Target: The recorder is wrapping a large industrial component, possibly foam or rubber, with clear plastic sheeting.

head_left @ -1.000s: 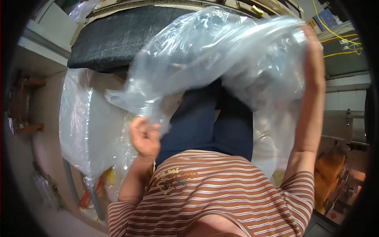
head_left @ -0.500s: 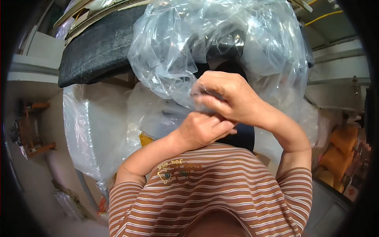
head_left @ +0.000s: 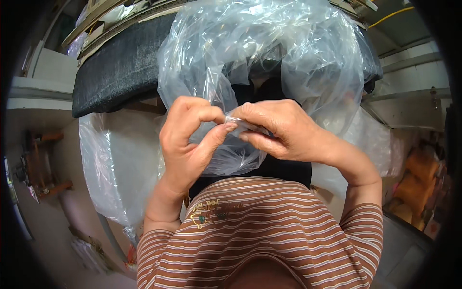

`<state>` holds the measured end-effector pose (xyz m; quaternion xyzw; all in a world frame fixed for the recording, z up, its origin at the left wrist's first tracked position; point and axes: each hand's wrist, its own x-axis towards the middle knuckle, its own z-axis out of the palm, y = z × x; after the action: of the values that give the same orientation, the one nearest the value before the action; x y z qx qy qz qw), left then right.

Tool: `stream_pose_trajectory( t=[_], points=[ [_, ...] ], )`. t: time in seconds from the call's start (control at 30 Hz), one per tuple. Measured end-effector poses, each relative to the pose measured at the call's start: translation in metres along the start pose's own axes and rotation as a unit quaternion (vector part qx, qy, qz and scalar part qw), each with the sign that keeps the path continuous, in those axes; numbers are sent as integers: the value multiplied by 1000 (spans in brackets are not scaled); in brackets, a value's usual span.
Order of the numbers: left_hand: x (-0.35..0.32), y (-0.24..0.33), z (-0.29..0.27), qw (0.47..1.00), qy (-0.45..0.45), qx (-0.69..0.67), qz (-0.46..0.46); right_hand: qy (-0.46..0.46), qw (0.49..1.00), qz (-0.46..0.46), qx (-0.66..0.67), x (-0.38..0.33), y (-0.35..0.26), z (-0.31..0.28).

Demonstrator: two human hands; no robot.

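A large clear plastic bag [head_left: 197, 62] spreads in crumpled folds from the padded black bench down over my lap. Both hands meet at a gathered bit of its film in front of my chest. My left hand [head_left: 190, 137] pinches the film between thumb and forefinger, its other fingers curled. Close against it on the right, my right hand [head_left: 279, 127] holds the same film between thumb and fingers. A loose fold of the bag hangs below the two hands, over my dark trousers. The fingertips of the right hand are partly hidden by film.
The dark padded bench [head_left: 120, 62] runs across in front, with wooden strips [head_left: 103, 21] behind it. Another clear plastic bag [head_left: 113, 164] hangs at the left. A yellow cord [head_left: 392, 17] lies at the far right, and an orange-brown object [head_left: 416, 185] stands at the right.
My left hand has risen from below the right hand to its left side and now pinches the film. More of the bag has come down over my lap.
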<state>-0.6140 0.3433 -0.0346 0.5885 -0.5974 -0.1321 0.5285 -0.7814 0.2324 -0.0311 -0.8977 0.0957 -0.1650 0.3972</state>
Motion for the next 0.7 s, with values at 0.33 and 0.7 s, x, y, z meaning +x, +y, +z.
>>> stream_pose_trajectory(
  t=[0.33,0.7],
  points=[
    [-26,17,-22,992,109,58,-37,44,925,-233,-296,67,-19,-19],
    [-45,30,-204,884,457,39,90,-48,948,-40,-312,-2,11,-60]
  ],
)
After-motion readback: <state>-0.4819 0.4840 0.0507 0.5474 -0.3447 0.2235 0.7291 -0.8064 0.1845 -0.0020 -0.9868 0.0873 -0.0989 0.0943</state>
